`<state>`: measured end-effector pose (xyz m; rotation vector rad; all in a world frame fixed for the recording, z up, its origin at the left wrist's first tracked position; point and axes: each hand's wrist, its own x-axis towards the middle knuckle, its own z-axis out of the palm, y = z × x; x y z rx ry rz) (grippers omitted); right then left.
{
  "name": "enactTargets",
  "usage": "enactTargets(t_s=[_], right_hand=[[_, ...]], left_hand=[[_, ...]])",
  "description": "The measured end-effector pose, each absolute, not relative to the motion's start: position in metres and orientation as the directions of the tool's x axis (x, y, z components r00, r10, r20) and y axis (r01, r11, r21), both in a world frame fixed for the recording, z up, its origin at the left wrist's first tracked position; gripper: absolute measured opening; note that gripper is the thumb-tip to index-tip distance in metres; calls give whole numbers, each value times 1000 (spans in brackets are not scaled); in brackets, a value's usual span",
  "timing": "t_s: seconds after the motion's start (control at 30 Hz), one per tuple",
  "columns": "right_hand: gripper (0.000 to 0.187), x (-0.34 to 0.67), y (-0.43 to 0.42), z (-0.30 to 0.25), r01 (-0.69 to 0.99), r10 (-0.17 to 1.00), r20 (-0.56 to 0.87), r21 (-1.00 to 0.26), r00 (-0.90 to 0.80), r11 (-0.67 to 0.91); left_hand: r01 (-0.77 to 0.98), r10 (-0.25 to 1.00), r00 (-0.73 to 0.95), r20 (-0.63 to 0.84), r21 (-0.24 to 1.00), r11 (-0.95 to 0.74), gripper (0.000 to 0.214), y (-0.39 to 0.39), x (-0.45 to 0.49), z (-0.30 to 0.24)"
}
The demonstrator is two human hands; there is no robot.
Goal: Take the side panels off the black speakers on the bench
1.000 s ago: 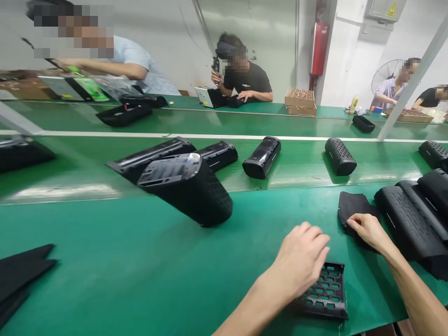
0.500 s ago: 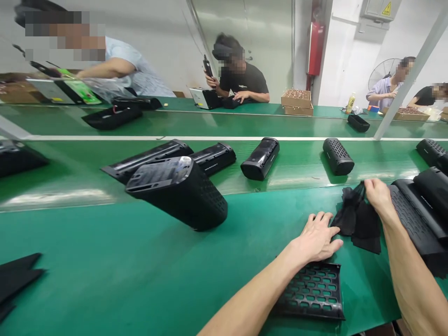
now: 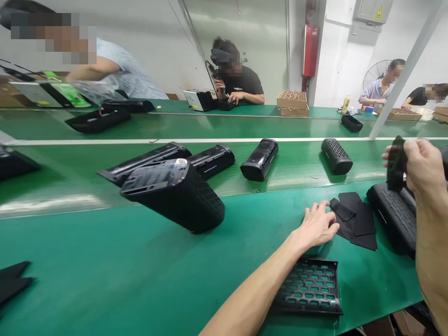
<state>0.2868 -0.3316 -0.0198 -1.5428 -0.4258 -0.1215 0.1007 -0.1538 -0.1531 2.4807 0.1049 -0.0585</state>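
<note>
Head view shows my right hand (image 3: pixel 425 163) now lifted away from the belt. It is closed around one dark piece of sheet (image 3: pixel 396 163), which stands upright in my grip above a black speaker body (image 3: pixel 390 217). The other black sheet pieces (image 3: pixel 353 219), which this hand was gathering a moment ago, now lie flat and separated on the green conveyor belt (image 3: pixel 105 266) — so only one piece stays in my hand. My left hand (image 3: pixel 317 226) is open, fingers slightly spread, holding nothing, and it rests just beside those pieces. Near my left forearm (image 3: pixel 252 291) lies a black perforated plastic panel (image 3: pixel 306 289), and farther along, a tilted black speaker (image 3: pixel 173 196) leans across the belt edge.
</note>
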Motion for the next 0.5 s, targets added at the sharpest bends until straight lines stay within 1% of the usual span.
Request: enactTargets(t_s=[0.03,0.07,0.1,0.13,0.17,0.2,0.23,0.3,0.33,0.37,0.43,0.5], right_hand=[[41,266,-332,-27,301,231,305,-952,924,52],[47,243,-331,-36,218,311,231,-973,922,77],[52,221,-328,-48,101,397,132,-990,908,96],[54,201,-324,-60,-25,476,23,-995,879,95],[54,183,-320,-73,-146,549,-77,-986,832,82],[53,167,-316,-86,-240,604,-152,-969,783,66],[51,155,-311,-97,-310,639,-203,-949,742,59],[50,141,-306,-117,-405,664,-262,-912,700,68],[50,137,-304,-124,-449,660,-295,-890,691,72],[49,134,-303,-131,-498,656,-337,-865,676,68],[48,129,-305,-141,-597,658,-433,-802,617,32],[47,124,-309,-147,-682,668,-521,-731,531,-28]], left_hand=[[82,74,996,-42,708,-702,29,-150,97,-151],[60,73,997,-23,826,-561,41,-147,91,-149],[29,57,998,-9,928,-372,62,-144,84,-147],[5,31,1000,0,986,-166,85,-142,75,-146],[4,-2,1000,-4,1000,10,102,-141,66,-145],[32,-31,999,-28,993,115,106,-139,56,-145],[74,-39,997,-69,984,164,97,-139,45,-146],[166,8,985,-170,968,188,60,-136,26,-149],[205,49,975,-218,959,196,45,-134,16,-151],[231,96,962,-255,949,213,38,-131,8,-152],[251,187,935,-302,934,254,35,-126,-8,-154],[284,232,913,-334,932,224,34,-121,-21,-154]])
